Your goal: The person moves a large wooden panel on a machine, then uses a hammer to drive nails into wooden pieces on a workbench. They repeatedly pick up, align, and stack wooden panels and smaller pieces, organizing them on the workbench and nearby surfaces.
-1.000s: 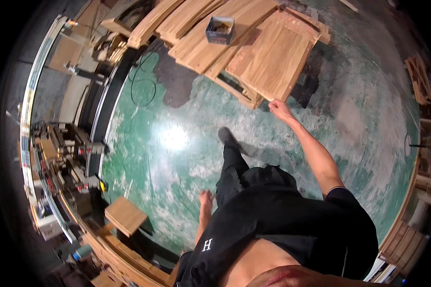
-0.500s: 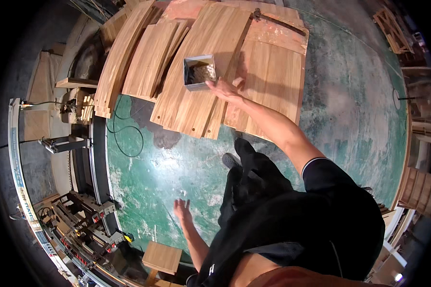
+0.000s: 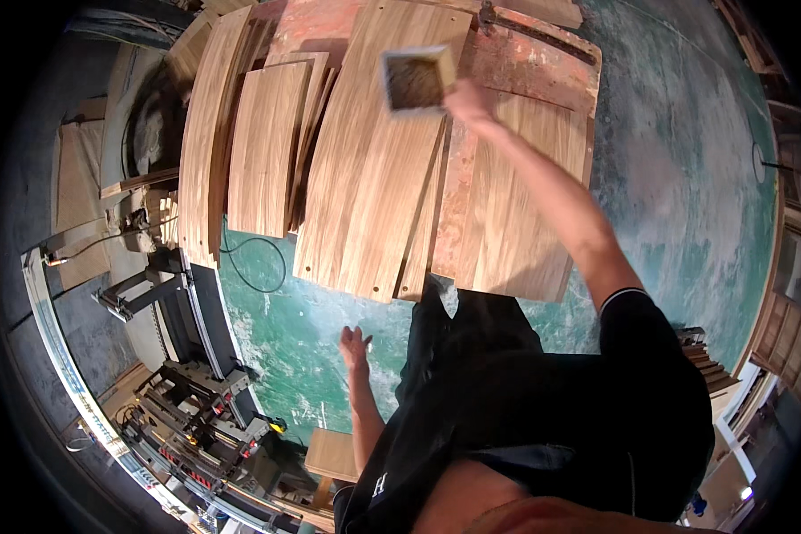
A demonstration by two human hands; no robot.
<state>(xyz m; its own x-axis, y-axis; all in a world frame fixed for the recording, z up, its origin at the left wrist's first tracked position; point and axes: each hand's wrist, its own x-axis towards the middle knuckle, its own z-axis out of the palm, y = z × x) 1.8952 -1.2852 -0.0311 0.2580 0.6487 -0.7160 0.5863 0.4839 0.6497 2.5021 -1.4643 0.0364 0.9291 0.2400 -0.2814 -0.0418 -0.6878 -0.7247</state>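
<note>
My right hand [image 3: 470, 103] is closed on the right wall of a small square open-topped box [image 3: 448, 66]. The box is blurred by motion. Its contents look brown and cannot be made out clearly. Beneath it lies a long, wide wooden panel [image 3: 356, 196] with small dark holes near its ends. My left hand [image 3: 354, 348] hangs low over the green floor, fingers loosely bent and apart, with nothing in them.
More wooden boards [image 3: 262, 151] lie to the left, and another panel [image 3: 525, 196] lies to the right on a worn reddish tabletop [image 3: 534, 67]. A hammer [image 3: 543, 36] rests at the far edge. Machinery [image 3: 196, 409] stands at the lower left beside a wooden stool [image 3: 332, 452].
The view has shifted, and I am closer to the panels. My right hand has carried the box farther away and to the right. My left hand stays low and empty.
</note>
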